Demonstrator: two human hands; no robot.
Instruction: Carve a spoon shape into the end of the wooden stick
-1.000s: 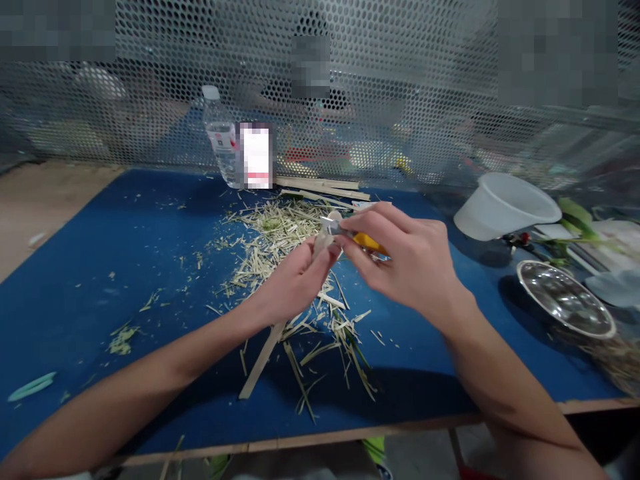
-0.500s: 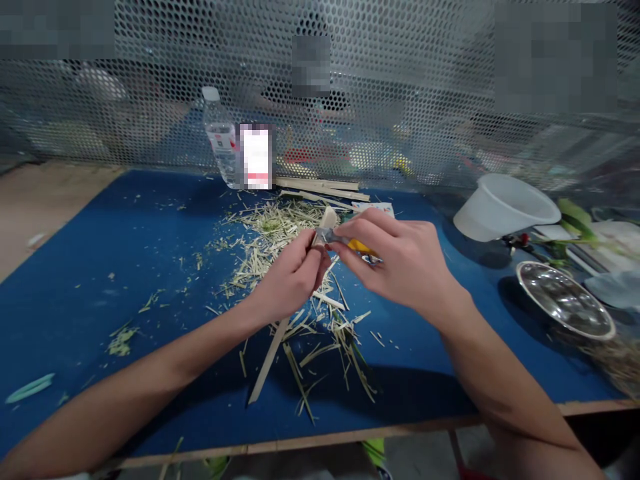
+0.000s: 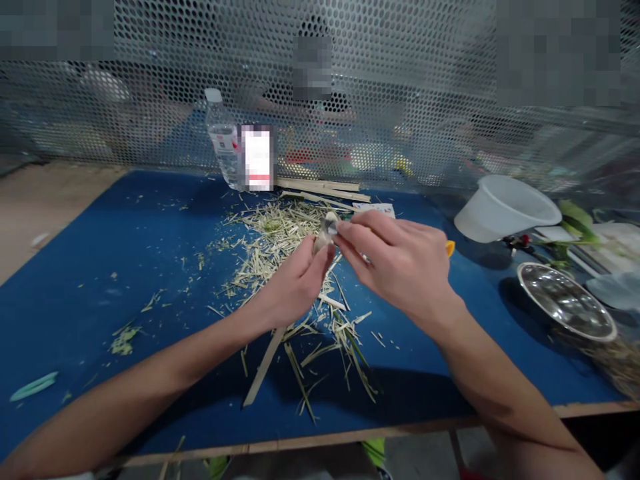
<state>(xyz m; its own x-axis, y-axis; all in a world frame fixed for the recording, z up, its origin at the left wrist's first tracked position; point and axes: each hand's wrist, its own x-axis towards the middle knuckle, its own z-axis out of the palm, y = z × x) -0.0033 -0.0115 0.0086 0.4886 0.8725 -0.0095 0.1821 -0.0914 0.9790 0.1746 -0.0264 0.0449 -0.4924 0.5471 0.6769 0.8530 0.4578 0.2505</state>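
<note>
Barely visible — yellow knife handle inside closed right hand; left hand gripping bamboo strip

Blue mat, pale-green shavings, silver perforated mesh.

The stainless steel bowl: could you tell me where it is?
In the head view, the stainless steel bowl sits at the right end of the blue mat, below the white plastic bowl.

Blue mat on wooden-edged bench, strewn with pale green-tinged plant shavings; clear plastic water bottle and thin pale wooden strips at far edge; tilted white plastic bowl and shallow steel bowl at right.
</note>
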